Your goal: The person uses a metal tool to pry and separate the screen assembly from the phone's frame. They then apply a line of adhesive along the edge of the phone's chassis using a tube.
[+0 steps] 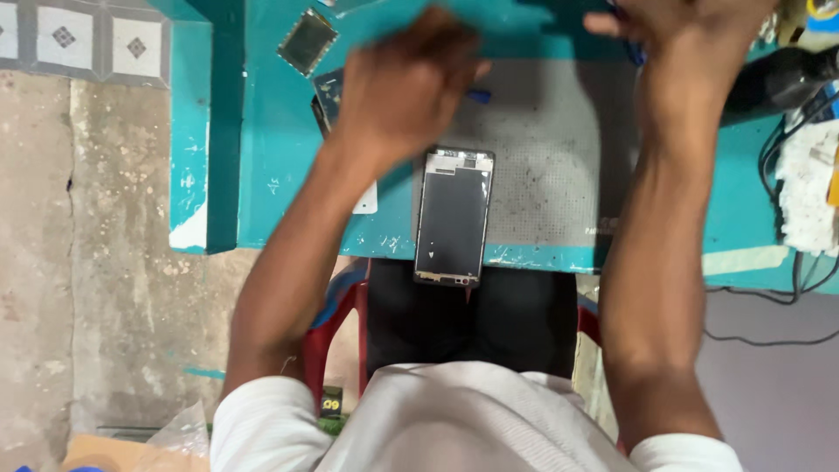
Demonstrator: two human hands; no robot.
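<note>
A phone frame with a dark screen lies lengthwise on a grey perforated mat, its near end hanging over the teal table's front edge. My left hand hovers curled just above and left of the phone's far end; whether it holds anything is hidden. My right hand is raised at the far right of the mat, fingers closed near a small blue item; the grip itself is blurred.
A loose screen panel lies on the teal table at the far left, another dark phone part beside my left wrist. A black tool, cables and white cloth crowd the right. A red chair is below.
</note>
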